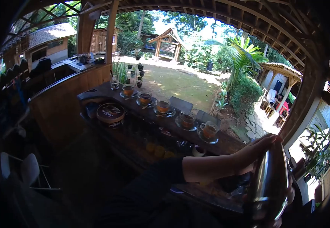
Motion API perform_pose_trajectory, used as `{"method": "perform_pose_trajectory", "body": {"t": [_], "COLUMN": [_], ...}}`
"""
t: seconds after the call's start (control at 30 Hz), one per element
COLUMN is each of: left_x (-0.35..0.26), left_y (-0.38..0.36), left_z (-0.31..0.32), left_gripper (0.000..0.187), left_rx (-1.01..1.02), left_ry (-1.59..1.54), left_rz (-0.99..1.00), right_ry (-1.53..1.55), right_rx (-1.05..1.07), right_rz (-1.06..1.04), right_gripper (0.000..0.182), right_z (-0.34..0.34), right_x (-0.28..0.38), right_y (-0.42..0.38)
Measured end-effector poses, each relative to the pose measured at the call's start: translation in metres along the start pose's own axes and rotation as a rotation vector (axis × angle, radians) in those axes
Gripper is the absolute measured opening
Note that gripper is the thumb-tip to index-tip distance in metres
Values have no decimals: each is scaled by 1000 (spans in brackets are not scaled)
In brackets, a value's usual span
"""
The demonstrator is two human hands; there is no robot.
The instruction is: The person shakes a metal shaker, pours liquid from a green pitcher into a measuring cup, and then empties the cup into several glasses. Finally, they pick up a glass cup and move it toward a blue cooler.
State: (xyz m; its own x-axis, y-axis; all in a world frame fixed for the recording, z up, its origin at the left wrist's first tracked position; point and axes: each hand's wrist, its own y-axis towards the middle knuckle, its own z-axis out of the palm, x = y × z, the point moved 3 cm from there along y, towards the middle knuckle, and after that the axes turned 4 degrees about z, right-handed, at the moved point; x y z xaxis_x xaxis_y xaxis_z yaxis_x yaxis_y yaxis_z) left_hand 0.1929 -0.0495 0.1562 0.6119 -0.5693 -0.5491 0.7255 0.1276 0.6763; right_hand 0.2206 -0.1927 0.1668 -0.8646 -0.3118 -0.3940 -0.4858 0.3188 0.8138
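Head view: shiny metal vessel [264,182] is at lower R, held up near the near-R end of the long wood counter [225,146] — btwn both hands. L hand [256,150] reaches across from a dark sleeve & grasps the vessel's top end, fingers over the rim; R hand [291,193] is mostly hidden behind it, w/ curled fingertips gripping the far R side. Vessel's base is too dark to read, so can't tell if it touches anything. Open room: some air above the L hand, up to the slanted roof post [305,98]; tighter on the R, w/ a potted plant [318,150] near. Nearest cup & saucer [209,131] sits L of the L hand, apart from it, last of a row of 5 glass cups of amber-brown drink along the counter's outer edge. At the row's far end, a clear glass [114,83]; inboard of it, a round brown tub [111,114] w/ lid on. Lower shelf area is dim — yellowish glasses [159,151] just visible. Outer side: 2 dark chairs [181,104], sunlit yard [180,83], small hut [168,45], 2 people [272,97] seated far R. Pale chair [30,169] at far L.
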Motion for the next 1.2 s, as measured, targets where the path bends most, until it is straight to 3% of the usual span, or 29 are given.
{"method": "perform_pose_trajectory", "body": {"t": [0.1,0.17,0.2,0.27,0.3,0.4,0.43,0.47,0.5,0.53,0.57,0.63,0.67,0.7,0.73,0.8,0.87,0.9,0.93,0.97,1.0,1.03,1.07,1.13,1.17,1.2], "left_x": [6,11,1,-25,-54,-117,-127,-137,-141,-142,-140,-143,-158,-177,-193,-243,-264,-270,-273,-259,-246,-249,-247,-243,-276,-296], "left_y": [-11,-35,-49,-64,-72,-99,-110,-127,-143,-160,-180,-214,-235,-254,-269,-281,-300,-313,-325,-341,-356,-358,-375,-419,-376,-371], "left_z": [-78,-127,-132,-125,-95,-50,-56,-72,-96,-124,-152,-163,-165,-154,-129,-102,-87,-95,-92,-128,-165,-145,-168,-239,-95,-93], "left_gripper": [39,33,32,30,30,35,33,31,32,32,31,30,31,32,33,33,32,32,32,32,33,33,33,31,30,32], "left_rx": [-339,-523,-558,-531,-420,-153,-159,-382,-451,-514,-579,-652,-645,-644,-607,-246,-354,-484,-685,-606,-513,-543,-540,-660,-674,-453], "left_ry": [-98,-126,-120,-168,-185,95,34,-13,-200,-391,-282,-283,-163,-48,283,113,264,161,349,96,-153,-28,-17,-2,683,281], "left_rz": [-304,-349,-345,-220,-106,83,139,110,84,64,212,383,519,655,870,556,645,624,636,694,744,793,793,744,757,624], "right_ry": [-101,-121,52,171,227,283,324,437,548,617,689,970,899,765,695,602,744,795,944,1091,1128,1285,1428,1117,1171,1199], "right_rx": [-28,-43,-92,8,84,207,193,172,156,152,144,222,197,140,42,-148,-189,-202,-172,-139,73,114,150,5,49,72], "right_rz": [298,378,437,272,142,-228,-284,-321,-363,-283,-204,212,46,-499,-637,-789,-791,-794,-754,-709,-490,-277,-55,-578,-610,-624], "right_gripper": [103,109,105,88,80,56,49,52,54,62,69,78,80,68,54,48,52,54,59,66,66,59,53,49,50,50], "right_z": [62,85,97,110,113,124,138,148,158,186,214,275,285,262,240,225,235,243,266,291,323,333,341,319,288,277], "right_x": [-67,-63,-47,-21,0,53,54,64,74,75,76,77,91,139,166,197,202,204,200,197,195,201,206,223,233,241], "right_y": [-47,-36,-21,0,14,5,0,51,104,114,124,126,133,153,156,150,169,181,195,201,201,204,206,205,202,203]}}
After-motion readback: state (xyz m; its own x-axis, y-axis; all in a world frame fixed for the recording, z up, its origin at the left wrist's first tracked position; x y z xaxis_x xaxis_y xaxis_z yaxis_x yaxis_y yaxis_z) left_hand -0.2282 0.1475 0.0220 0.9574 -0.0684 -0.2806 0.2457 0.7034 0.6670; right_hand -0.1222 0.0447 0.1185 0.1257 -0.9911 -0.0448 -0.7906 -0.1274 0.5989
